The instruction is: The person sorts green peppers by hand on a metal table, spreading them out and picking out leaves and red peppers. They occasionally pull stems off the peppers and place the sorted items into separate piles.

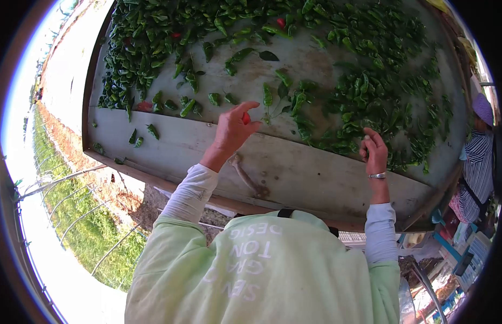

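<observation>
My left hand (233,132) is over the near board of the sorting table, its thumb and forefinger apart. A small red pepper (246,117) shows in its palm, held by the curled fingers. My right hand (374,155) is at the near edge of the right-hand heap of green peppers (359,108), with its fingers bent together. Whatever it may pinch is too small to make out. Between the hands lie a few loose green peppers (302,102) and a stem with leaves (283,92).
A big pile of green peppers (137,48) covers the table's far left, with a few red ones (281,23) among them. A slanting board (310,167) runs along the near side. Another person in a striped top (477,173) is at the right, near a blue crate (475,259).
</observation>
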A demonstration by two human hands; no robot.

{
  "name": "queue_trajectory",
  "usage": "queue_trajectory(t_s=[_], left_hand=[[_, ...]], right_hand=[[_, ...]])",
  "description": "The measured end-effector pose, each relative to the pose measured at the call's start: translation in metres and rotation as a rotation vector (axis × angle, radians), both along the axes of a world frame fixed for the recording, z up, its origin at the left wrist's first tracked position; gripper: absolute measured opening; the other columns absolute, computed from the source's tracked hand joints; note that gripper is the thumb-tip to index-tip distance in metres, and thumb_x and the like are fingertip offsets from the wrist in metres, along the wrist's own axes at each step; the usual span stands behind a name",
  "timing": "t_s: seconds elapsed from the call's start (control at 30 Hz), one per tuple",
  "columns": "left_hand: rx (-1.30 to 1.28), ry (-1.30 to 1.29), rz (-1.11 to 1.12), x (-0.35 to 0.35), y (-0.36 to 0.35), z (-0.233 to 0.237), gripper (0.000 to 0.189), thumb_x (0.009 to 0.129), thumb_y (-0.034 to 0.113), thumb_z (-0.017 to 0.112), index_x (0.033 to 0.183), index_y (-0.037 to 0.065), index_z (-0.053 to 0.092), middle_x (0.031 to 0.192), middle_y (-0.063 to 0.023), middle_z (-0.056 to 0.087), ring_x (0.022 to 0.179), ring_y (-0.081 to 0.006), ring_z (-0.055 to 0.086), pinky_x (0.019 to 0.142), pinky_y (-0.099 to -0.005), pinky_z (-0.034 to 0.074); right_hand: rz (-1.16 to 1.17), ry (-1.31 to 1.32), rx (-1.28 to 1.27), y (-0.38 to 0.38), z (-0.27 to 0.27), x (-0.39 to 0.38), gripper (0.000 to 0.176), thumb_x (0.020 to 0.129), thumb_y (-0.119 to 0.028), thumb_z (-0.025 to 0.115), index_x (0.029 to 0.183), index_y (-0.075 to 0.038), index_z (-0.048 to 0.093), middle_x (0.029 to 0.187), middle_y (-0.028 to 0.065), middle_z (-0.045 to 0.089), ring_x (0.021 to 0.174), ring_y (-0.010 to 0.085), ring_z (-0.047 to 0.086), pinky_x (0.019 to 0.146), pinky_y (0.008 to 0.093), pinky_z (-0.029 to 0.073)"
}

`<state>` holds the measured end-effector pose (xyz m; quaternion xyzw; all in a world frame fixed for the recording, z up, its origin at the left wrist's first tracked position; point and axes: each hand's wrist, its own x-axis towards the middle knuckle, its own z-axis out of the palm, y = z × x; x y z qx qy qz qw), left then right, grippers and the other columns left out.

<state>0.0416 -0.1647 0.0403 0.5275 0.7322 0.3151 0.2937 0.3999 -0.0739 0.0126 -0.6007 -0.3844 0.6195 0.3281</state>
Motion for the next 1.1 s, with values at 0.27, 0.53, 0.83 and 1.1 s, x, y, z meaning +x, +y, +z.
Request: queue_trajectory(t_s=[0.27,0.53,0.83,1.1], left_hand=[[-0.049,-0.502,0.088,0.035,0.020,-0.014,0.015,0.077,0.013,0.066,0.089,0.005,0.063,0.069,-0.0003,0.057,0.053,-0.0066,0.046,0.047,-0.0239,0.037],[-0.410,-1.585,-0.005,0.071,-0.002,0.037,0.015,0.083,0.024,0.063,0.084,0.009,0.058,0.075,-0.0026,0.055,0.049,-0.0043,0.032,0.042,-0.0198,0.026],[-0.607,-1.407,-0.015,0.073,-0.059,0.071,0.019,0.076,0.021,0.071,0.077,0.005,0.061,0.066,-0.0043,0.057,0.052,-0.0089,0.046,0.044,-0.0213,0.031],[-0.848,-1.483,-0.110,0.068,-0.111,0.109,0.016,0.068,0.010,0.074,0.071,-0.001,0.062,0.063,-0.0005,0.056,0.056,-0.0076,0.050,0.052,-0.0219,0.040]], right_hand=[[0.297,0.090,0.060,-0.052,0.026,-0.066,0.025,0.086,-0.010,0.054,0.110,-0.004,0.057,0.064,-0.0051,0.048,0.051,0.0026,0.041,0.044,0.0186,0.034],[0.609,-0.266,0.628,-0.048,0.061,-0.093,0.040,0.071,-0.020,0.074,0.106,-0.009,0.060,0.073,0.0004,0.054,0.059,0.0111,0.050,0.051,0.0255,0.043],[0.963,-0.349,0.833,-0.084,0.102,-0.093,0.022,0.063,-0.020,0.070,0.079,-0.008,0.061,0.070,0.0099,0.058,0.065,0.0298,0.058,0.054,0.0383,0.047],[1.403,0.194,0.635,-0.096,0.128,-0.098,0.017,0.058,-0.021,0.067,0.061,-0.007,0.058,0.061,0.0106,0.057,0.060,0.0304,0.056,0.055,0.0390,0.045]])
